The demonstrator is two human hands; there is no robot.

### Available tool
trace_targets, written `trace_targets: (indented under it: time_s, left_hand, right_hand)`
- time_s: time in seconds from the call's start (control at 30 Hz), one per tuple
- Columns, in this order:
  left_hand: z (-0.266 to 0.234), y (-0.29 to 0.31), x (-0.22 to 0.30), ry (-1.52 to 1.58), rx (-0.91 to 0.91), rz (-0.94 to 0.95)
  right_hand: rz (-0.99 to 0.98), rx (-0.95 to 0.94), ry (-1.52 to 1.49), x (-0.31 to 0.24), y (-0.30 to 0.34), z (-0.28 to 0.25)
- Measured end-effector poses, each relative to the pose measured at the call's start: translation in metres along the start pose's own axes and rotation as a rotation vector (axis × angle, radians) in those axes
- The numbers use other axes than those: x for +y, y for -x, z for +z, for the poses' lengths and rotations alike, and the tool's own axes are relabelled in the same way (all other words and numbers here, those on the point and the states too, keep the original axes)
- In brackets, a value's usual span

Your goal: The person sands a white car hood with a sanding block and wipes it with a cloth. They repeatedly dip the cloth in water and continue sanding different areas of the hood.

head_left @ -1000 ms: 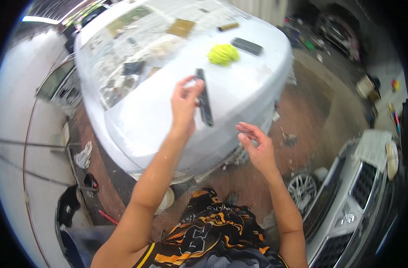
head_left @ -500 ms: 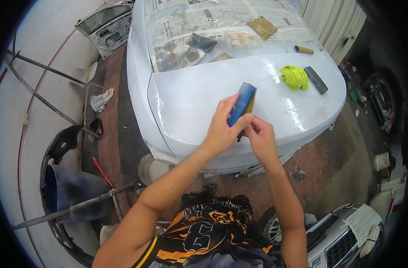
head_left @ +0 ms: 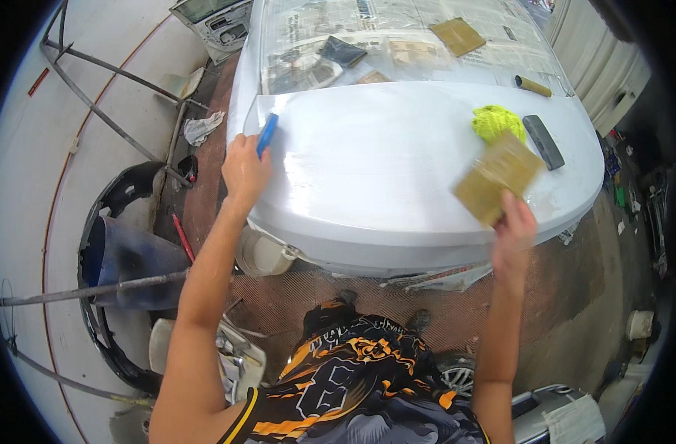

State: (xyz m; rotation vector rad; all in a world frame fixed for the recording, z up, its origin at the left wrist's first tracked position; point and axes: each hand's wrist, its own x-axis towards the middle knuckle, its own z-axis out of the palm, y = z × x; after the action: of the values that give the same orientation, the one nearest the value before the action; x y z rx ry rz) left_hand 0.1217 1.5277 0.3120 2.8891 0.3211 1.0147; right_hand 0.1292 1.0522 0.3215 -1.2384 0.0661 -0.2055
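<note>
My left hand (head_left: 247,169) is closed around a blue sanding block (head_left: 268,135) at the left edge of the pale, wet car panel (head_left: 367,155). Off to the right, my right hand (head_left: 514,229) pinches a brown sheet of sandpaper (head_left: 499,177) by its near corner, slightly blurred. The sheet partly covers a bright yellow-green cloth (head_left: 499,122) lying on the panel. Just right of the cloth is a dark grey block (head_left: 543,142).
Newspaper under clear film (head_left: 397,33) covers the car's window. On it lie a brown sheet (head_left: 457,36), a dark sheet (head_left: 342,51) and a rolled brown piece (head_left: 533,86). A pale bucket (head_left: 262,254) stands below the left corner; metal bars (head_left: 94,107) line the left wall.
My hands have parted: the left took the blue sanding block leftward to the panel's edge, the right drew the brown sandpaper away from it to the right. The view has shifted slightly.
</note>
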Motion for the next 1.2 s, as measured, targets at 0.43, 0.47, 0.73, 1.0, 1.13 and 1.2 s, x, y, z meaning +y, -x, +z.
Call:
trace_targets:
  time_s: [0.43, 0.47, 0.73, 1.0, 1.13, 1.2]
  left_hand:
    - [0.009, 0.08, 0.354, 0.178, -0.008, 0.265]
    - [0.01, 0.082, 0.388, 0.208, 0.03, 0.329]
    - [0.0, 0.084, 0.473, 0.53, -0.013, 0.452]
    - [-0.046, 0.087, 0.309, 0.471, 0.131, 0.296]
    - [-0.052, 0.044, 0.161, 0.06, 0.119, 0.171]
    - [-0.044, 0.04, 0.087, -0.1, 0.069, 0.081]
  right_hand:
    - [-0.074, 0.696, 0.04, -0.05, 0.081, -0.446]
    - [-0.116, 0.64, 0.025, -0.046, 0.066, -0.438]
    - [-0.094, 0.376, -0.089, -0.039, 0.01, -0.342]
    - [0.052, 0.63, 0.522, 0.078, 0.102, -0.437]
    - [0.219, 0.701, 0.742, 0.2, 0.225, -0.543]
    - [0.273, 0.703, 0.629, 0.239, 0.295, -0.571]
